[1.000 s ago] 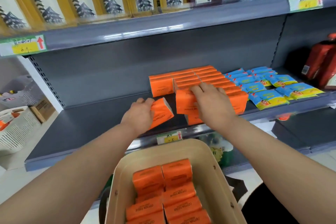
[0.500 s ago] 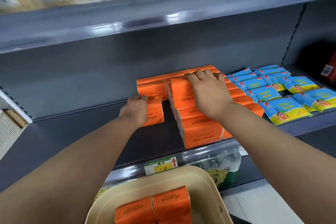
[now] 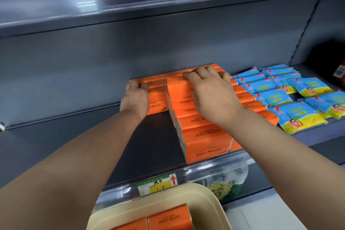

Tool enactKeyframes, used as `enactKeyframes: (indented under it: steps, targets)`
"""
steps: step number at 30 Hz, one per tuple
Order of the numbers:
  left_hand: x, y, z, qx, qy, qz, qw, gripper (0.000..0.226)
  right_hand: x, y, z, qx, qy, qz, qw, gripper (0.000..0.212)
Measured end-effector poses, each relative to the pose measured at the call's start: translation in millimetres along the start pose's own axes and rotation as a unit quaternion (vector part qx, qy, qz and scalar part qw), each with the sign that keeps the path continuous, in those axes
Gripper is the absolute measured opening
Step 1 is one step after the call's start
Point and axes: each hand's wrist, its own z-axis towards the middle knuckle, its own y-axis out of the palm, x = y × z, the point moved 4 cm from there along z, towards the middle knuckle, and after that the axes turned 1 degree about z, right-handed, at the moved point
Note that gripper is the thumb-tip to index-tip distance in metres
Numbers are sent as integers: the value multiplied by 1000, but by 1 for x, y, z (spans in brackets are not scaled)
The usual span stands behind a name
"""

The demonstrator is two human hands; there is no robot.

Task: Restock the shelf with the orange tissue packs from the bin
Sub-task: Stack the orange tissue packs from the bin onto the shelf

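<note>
Grey shelf (image 3: 56,145) is running across the view. Near nine o'clock your left hand (image 3: 135,101) is gripping an orange tissue pack (image 3: 157,103), fingers curled over its far edge. Beside it, your right hand (image 3: 211,97) is pressing the orange row (image 3: 203,136), fingers slightly spread. Blue packs (image 3: 298,99) are lying at three o'clock. At six o'clock the bin (image 3: 211,201) is holding more. They are probably handling light, soft and slick, so grasp the long sides.

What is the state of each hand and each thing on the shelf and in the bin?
left hand: holds the left pack, upright on the shelf.
right hand: rests flat on the long orange row.
long orange row: upright, tightly packed.
bin: orange packs left inside.
blue packs: lying flat, overlapping.
</note>
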Motion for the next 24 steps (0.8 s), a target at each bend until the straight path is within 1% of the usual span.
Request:
enactKeyframes:
  steps: [5, 8, 11, 13, 16, 20, 24]
  targets:
    - [2, -4, -8, 19, 6, -20, 1000, 43, 6, -1, 6, -11, 18, -6, 1000, 52]
    - [-13, -21, -16, 19, -5, -25, 1000, 46, -14, -2, 19, -9, 7, 19, 1000, 51]
    - [-29, -38, -27, 9, -30, -35, 999, 56, -41, -2, 31, -1, -15, 51, 999, 49]
    - [-41, -47, -35, 5, -47, -39, 998, 59, -59, 1, 38, -10, -35, 70, 997, 47]
    - [-56, -55, -46, -4, -61, -40, 997, 59, -81, 15, 45, -63, -47, 87, 993, 46]
    - [-60, -56, -56, -18, -49, -43, 998, 60, -90, 41, 41, -147, -28, 55, 987, 49]
    - [-64, -51, -58, -32, -35, -55, 997, 61, -95, 61, 38, -181, -12, 36, 983, 56]
